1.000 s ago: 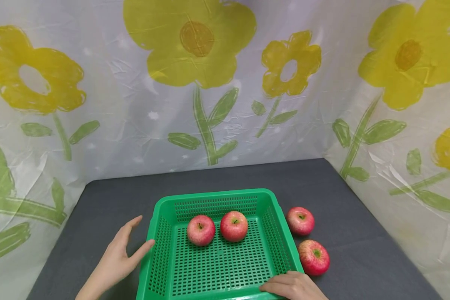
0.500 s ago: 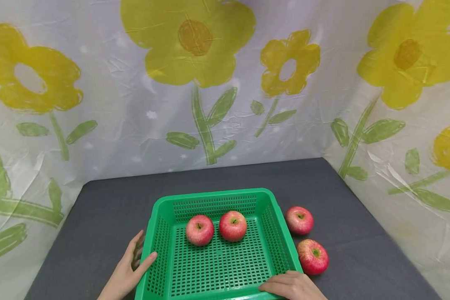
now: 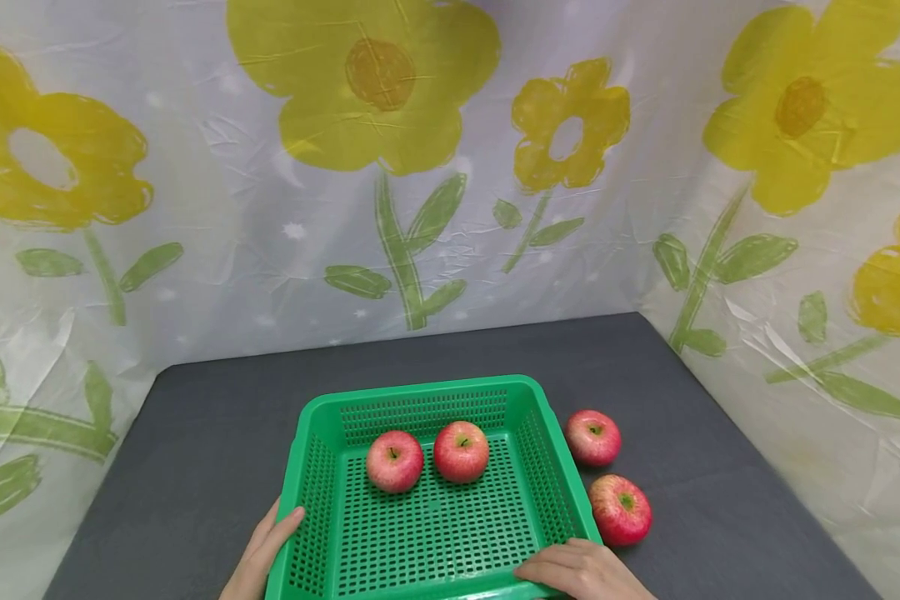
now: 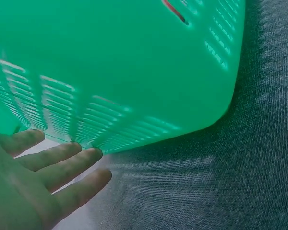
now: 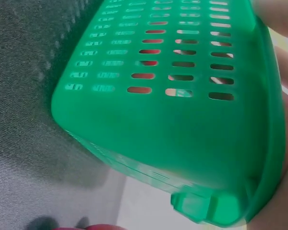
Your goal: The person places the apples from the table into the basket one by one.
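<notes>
A green plastic basket (image 3: 420, 390) with slotted walls sits on the dark table, holding a left red apple (image 3: 394, 462) and a right red apple (image 3: 461, 452). My left hand (image 3: 258, 557) is at its left side, thumb over the rim and the other fingers outside. In the left wrist view those fingers (image 4: 67, 167) lie fairly straight and spread beside the slotted wall; the thumb is hidden there. My right hand (image 3: 581, 568) grips the near rim at the right corner, fingers curled over it. The right wrist view shows this hand partly behind the rim.
Two more apples lie outside the basket's right wall, a farther apple (image 3: 593, 437) and a nearer apple (image 3: 620, 510). Dark cloth covers the table (image 3: 217, 433). A flower-patterned curtain (image 3: 217, 167) hangs behind and along both sides.
My left hand has come right and toward me, from beside the basket onto its left rim. The right hand keeps its place on the rim. The view has shifted slightly.
</notes>
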